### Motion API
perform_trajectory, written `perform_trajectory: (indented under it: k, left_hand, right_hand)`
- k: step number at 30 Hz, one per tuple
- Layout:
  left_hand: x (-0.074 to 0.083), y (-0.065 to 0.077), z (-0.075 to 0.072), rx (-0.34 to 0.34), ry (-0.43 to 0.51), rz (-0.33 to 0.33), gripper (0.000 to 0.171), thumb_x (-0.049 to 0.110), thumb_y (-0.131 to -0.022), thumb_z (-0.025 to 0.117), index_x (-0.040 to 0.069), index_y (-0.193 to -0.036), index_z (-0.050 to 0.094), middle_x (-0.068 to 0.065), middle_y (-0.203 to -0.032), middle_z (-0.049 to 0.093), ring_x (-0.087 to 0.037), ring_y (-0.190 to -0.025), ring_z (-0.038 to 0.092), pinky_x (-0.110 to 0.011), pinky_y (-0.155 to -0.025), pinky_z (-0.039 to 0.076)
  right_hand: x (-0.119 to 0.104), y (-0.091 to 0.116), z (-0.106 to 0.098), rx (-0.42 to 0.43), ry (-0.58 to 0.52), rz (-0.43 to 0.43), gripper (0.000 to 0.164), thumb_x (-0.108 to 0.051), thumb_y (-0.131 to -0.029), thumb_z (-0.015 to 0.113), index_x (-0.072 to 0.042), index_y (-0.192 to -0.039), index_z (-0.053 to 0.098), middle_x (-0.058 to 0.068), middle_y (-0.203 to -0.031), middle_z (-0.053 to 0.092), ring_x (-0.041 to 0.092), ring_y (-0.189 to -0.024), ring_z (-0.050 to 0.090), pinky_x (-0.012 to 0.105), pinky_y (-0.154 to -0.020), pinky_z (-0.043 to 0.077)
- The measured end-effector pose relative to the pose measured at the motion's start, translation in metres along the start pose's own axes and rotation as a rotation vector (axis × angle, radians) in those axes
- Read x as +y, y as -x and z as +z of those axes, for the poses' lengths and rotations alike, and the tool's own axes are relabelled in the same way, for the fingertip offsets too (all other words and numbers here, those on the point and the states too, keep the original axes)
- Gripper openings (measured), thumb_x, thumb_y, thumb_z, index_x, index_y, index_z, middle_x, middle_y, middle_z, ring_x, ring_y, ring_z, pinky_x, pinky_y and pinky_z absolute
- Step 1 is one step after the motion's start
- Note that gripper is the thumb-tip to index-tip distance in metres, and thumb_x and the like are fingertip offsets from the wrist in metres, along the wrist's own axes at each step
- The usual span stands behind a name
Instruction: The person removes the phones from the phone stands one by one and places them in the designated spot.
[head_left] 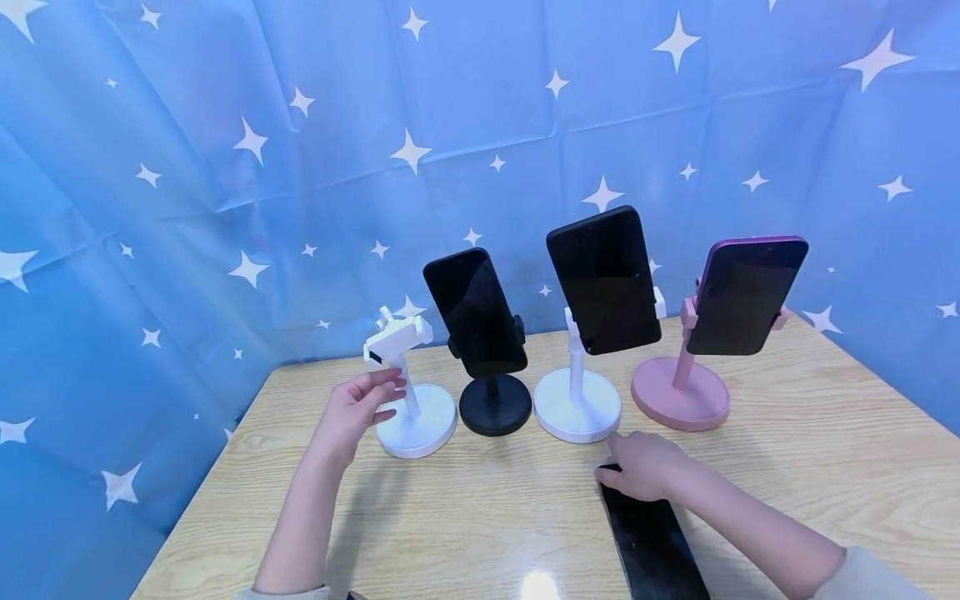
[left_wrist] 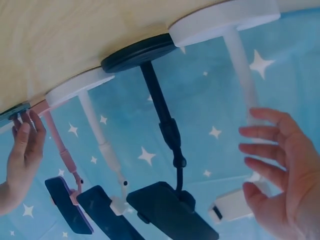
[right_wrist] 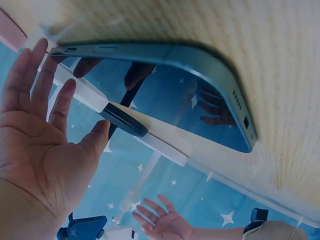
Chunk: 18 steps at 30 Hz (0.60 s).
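My left hand (head_left: 362, 404) is beside the pole of the leftmost white phone stand (head_left: 426, 427), just below its bare clamp (head_left: 399, 337). In the left wrist view, its fingers (left_wrist: 267, 132) are spread and not wrapped round the pole; whether they touch it I cannot tell. A black-screened phone (head_left: 651, 546) lies flat on the table near the front. Over its far end reaches my right hand (head_left: 647, 467). The right wrist view shows this hand's fingers fairly straight near the phone (right_wrist: 165, 95), the thumb apart from it; contact at the fingertips is unclear.
Three stands each bear a phone: a black stand (head_left: 495, 408), a second white stand (head_left: 577, 408) and a pink stand (head_left: 681, 396). They form a row along the back of the wooden table (head_left: 480, 517). Behind hangs a blue curtain (head_left: 337, 200) with white stars.
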<state>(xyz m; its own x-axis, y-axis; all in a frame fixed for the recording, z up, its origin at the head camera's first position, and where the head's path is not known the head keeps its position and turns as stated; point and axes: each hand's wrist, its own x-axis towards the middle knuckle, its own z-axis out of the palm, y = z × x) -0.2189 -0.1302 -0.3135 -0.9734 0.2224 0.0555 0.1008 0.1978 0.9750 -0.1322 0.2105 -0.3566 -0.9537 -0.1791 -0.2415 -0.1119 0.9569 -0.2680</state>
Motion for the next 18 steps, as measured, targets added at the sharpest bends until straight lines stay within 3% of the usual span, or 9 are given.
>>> perform_trajectory:
  k: [6, 12, 15, 18]
  left_hand:
    - [-0.003, 0.0, 0.017, -0.091, -0.047, -0.019, 0.033, 0.011, -0.095, 0.045, -0.006, -0.122, 0.053, -0.022, -0.12, 0.056, -0.034, -0.112, 0.054, -0.045, -0.09, 0.045]
    - [0.002, -0.003, 0.044, -0.131, -0.099, 0.033, 0.035, 0.013, -0.093, 0.049, 0.001, -0.126, 0.052, -0.018, -0.125, 0.054, -0.03, -0.112, 0.054, -0.043, -0.089, 0.046]
    - [0.005, -0.005, 0.055, -0.126, -0.117, 0.067, 0.042, 0.015, -0.093, 0.051, 0.001, -0.132, 0.045, -0.017, -0.131, 0.049, -0.031, -0.112, 0.054, -0.042, -0.088, 0.047]
    - [0.009, -0.006, 0.062, -0.128, -0.096, 0.089, 0.048, 0.016, -0.093, 0.05, 0.0, -0.137, 0.038, -0.016, -0.136, 0.043, -0.032, -0.114, 0.052, -0.041, -0.089, 0.047]
  right_hand:
    - [-0.015, 0.001, -0.004, 0.128, -0.091, -0.051, 0.039, -0.024, -0.087, 0.06, 0.008, -0.107, 0.056, 0.003, -0.064, 0.049, 0.014, -0.055, 0.046, 0.028, -0.05, 0.039]
    - [-0.043, 0.001, -0.018, 0.207, -0.229, -0.097, 0.051, -0.022, -0.09, 0.056, 0.016, -0.123, 0.043, 0.003, -0.055, 0.044, 0.013, -0.046, 0.043, 0.024, -0.044, 0.037]
    - [-0.056, 0.0, -0.028, 0.243, -0.271, -0.128, 0.054, -0.023, -0.092, 0.054, 0.015, -0.127, 0.038, 0.005, -0.062, 0.051, 0.014, -0.053, 0.05, 0.026, -0.049, 0.044]
    - [-0.065, -0.001, -0.035, 0.29, -0.327, -0.177, 0.058, -0.025, -0.093, 0.051, 0.013, -0.132, 0.031, 0.018, -0.09, 0.063, 0.024, -0.077, 0.063, 0.034, -0.066, 0.053]
